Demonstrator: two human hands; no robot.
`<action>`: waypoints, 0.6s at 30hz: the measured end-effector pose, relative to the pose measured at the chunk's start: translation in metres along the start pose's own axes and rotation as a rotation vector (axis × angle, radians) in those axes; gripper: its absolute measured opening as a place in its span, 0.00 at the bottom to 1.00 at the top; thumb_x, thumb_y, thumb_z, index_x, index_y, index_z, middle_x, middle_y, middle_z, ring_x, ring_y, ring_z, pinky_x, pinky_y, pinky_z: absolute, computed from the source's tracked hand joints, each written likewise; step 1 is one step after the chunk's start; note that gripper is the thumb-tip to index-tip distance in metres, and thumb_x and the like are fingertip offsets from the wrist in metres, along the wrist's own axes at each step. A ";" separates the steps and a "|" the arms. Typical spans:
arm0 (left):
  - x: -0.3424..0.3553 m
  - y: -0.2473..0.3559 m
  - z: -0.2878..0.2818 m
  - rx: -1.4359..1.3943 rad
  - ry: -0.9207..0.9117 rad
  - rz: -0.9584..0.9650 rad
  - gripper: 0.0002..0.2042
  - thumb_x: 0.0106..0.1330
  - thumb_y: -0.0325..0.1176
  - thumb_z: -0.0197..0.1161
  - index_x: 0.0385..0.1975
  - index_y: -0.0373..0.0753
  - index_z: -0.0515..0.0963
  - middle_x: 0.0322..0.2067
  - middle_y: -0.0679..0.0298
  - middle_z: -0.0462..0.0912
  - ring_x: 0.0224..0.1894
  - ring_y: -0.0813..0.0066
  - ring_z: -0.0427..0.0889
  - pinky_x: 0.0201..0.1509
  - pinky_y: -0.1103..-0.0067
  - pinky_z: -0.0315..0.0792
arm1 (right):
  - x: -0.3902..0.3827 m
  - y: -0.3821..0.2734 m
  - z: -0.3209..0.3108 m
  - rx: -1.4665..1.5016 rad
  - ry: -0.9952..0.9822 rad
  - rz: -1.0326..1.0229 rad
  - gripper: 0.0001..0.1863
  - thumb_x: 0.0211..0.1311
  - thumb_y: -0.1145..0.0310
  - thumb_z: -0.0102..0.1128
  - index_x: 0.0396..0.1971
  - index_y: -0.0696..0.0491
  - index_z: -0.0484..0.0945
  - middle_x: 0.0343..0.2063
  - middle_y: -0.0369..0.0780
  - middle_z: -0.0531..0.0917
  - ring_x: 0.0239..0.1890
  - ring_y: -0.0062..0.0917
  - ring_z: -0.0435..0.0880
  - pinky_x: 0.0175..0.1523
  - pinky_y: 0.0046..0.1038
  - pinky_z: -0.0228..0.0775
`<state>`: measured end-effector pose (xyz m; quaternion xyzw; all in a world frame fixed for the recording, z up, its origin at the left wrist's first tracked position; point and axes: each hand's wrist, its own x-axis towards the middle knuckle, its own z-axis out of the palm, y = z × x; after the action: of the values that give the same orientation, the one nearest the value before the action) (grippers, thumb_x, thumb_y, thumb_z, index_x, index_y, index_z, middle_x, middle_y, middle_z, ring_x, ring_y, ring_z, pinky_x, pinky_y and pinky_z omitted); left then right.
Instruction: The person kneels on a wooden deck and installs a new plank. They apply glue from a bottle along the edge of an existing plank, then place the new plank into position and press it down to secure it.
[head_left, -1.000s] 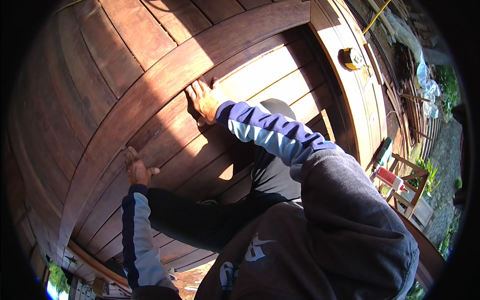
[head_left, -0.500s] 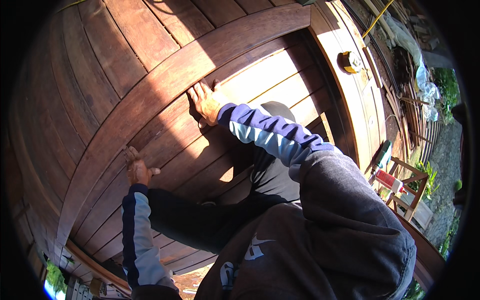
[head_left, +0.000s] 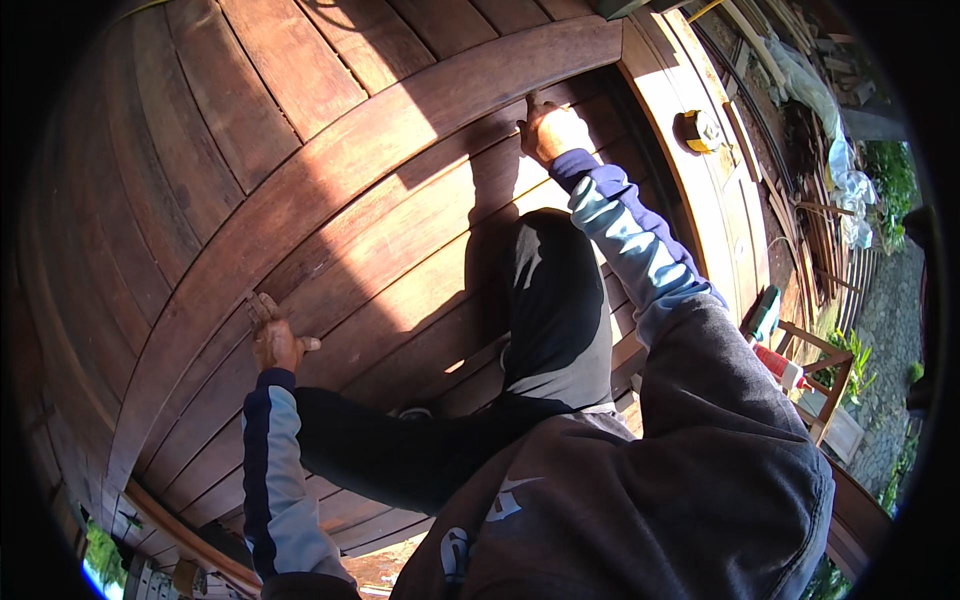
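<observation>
Reddish-brown wooden boards [head_left: 395, 290] lie under and around me, with a long, broad trim board [head_left: 220, 240] crossing them. My left hand [head_left: 280, 335] rests open at its lower edge, fingers stretched along the wood and thumb out. My right hand [head_left: 550, 130] is farther up the same seam, near the dark gap at the boards' right end; one finger reaches to the edge and the thumb is apart, with nothing visible in the hand. My bent legs in black trousers [head_left: 555, 310] are between my arms.
At the right, a pale ledge [head_left: 670, 90] carries a yellow-and-black tape measure [head_left: 703, 132]. Beyond are a red-and-white bottle [head_left: 775, 368], a green-and-dark tool [head_left: 763, 315], a wooden frame [head_left: 830, 400], timber offcuts, crumpled plastic sheeting [head_left: 858, 200] and a stone-covered path [head_left: 880, 300].
My right hand has moved up and right along the board's edge, and its fingers are less spread. My right knee shows more clearly. My left hand stays where it was.
</observation>
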<state>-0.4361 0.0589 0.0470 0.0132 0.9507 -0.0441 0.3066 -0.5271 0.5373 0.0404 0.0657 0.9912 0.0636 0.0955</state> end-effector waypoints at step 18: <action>-0.001 -0.003 0.003 -0.026 0.073 0.051 0.59 0.38 0.45 0.79 0.66 0.24 0.47 0.68 0.38 0.48 0.70 0.49 0.51 0.71 0.69 0.57 | 0.035 0.128 0.046 0.137 0.381 -0.214 0.08 0.54 0.65 0.62 0.30 0.53 0.81 0.31 0.41 0.82 0.36 0.37 0.82 0.39 0.32 0.77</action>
<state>-0.4337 0.0553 0.0449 0.0351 0.9611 -0.0233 0.2729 -0.5366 0.6729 0.0075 -0.0468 0.9947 -0.0029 -0.0918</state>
